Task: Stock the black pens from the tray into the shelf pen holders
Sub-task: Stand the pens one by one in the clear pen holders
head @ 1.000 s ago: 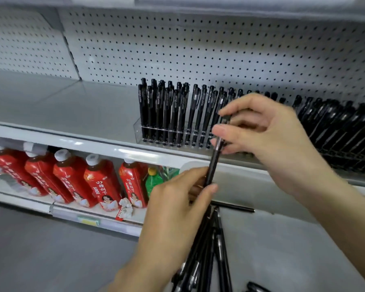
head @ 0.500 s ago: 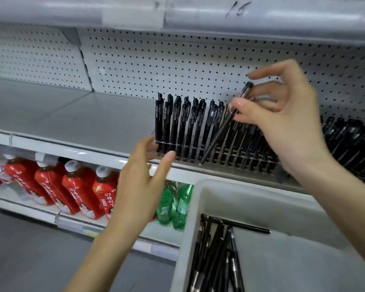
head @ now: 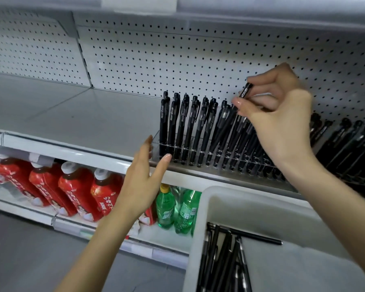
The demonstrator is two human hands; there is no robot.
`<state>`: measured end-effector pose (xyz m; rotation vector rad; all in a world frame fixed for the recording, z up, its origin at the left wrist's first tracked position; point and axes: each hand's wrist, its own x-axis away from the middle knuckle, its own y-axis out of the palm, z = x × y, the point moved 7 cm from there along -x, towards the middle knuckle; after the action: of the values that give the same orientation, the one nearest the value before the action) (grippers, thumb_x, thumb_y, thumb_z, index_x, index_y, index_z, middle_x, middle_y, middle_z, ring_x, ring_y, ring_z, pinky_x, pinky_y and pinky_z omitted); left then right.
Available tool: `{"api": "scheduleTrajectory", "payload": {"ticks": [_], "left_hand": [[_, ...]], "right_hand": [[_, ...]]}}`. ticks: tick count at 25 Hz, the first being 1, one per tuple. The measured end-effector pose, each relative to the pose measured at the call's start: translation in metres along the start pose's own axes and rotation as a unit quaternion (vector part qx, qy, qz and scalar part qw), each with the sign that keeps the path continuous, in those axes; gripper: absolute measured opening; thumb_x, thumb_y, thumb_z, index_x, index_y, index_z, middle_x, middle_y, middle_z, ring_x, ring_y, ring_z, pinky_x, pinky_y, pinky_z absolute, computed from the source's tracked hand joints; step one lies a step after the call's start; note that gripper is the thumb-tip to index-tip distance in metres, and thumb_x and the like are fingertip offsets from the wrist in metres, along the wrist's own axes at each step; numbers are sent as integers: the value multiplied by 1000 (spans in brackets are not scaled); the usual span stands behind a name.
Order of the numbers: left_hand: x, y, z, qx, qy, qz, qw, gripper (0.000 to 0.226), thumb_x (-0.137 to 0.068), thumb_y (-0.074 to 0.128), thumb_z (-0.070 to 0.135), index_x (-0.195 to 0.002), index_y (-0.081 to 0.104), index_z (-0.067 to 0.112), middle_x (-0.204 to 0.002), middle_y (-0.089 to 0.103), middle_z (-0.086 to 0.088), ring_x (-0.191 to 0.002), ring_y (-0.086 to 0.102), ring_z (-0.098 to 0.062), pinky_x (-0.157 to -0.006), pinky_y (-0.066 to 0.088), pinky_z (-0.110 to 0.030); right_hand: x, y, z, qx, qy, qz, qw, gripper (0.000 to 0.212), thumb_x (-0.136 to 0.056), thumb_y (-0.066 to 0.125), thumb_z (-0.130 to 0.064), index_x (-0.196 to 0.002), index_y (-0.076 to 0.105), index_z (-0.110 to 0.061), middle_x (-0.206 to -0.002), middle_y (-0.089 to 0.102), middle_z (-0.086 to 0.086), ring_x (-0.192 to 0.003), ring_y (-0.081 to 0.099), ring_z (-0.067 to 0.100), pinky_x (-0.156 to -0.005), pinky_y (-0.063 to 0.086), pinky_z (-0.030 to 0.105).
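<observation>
right hand [head: 282,123] — pinches pen [head: 227,125], tilted into holder [head: 198,161] | left hand [head: 143,178] — fingers straight, at holder's edge | tray [head: 200,218] holds pens

The tray [head: 251,209] and its loose pens [head: 219,260] are cut off below.

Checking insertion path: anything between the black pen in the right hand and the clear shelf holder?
Nothing separate. The right hand pinches the black plastic pen tilted, its lower end among the stocked black pens in the clear plastic holder; the left hand sits aside.
</observation>
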<state>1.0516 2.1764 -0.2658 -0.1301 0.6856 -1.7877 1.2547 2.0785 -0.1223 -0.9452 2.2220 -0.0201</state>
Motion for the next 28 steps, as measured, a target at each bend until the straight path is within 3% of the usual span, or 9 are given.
{"api": "scheduleTrajectory", "payload": {"ticks": [5,11,15,17,25,28], "left_hand": [[2,3,-2,7,17,-5,1000,71,-84,37,62,-147,15,39,-148,36,6,-133,35,-8,-108,31,-32],[1,3,-5,12,15,-17,1000,67,-87,38,58,-147,15,39,-149,34,7,-135,32,-7,-108,28,-27],[2,4,-6,23,12,-20,999,68,-86,38,57,-147,13,40,-148,34,9,-135,31,-6,-104,27,-24],[2,4,-5,31,9,-25,999,70,-84,39,59,-147,13,40,-149,33,9,-135,31,-7,-105,27,-25],[2,3,-2,10,3,-48,999,78,-80,37,65,-148,7,39,-152,28,6,-137,28,-9,-110,26,-32],[8,-7,6,-12,-4,-25,1000,82,-82,38,64,-149,0,36,-154,23,4,-137,27,-7,-110,25,-32]], "right_hand": [[5,13,8,45,5,-42,998,21,-79,75,-20,-85,58,-30,-86,64,-13,-81,65,-3,-81,53,22],[5,16,8,71,10,-54,996,12,-77,77,-21,-85,67,-20,-88,69,-7,-83,66,2,-85,54,27],[-4,15,5,101,18,-76,992,17,-74,80,-23,-73,64,-29,-87,69,-2,-85,66,11,-86,54,32],[-10,15,4,106,25,-86,990,20,-72,81,-22,-70,62,-29,-87,69,1,-84,67,12,-82,55,28],[-1,26,8,159,14,-118,980,15,-74,79,-26,-84,69,-24,-87,69,-6,-82,64,-3,-75,46,5],[-1,22,3,164,10,-122,979,20,-74,79,-26,-92,69,-25,-88,68,-8,-82,62,-5,-84,51,17]]}}
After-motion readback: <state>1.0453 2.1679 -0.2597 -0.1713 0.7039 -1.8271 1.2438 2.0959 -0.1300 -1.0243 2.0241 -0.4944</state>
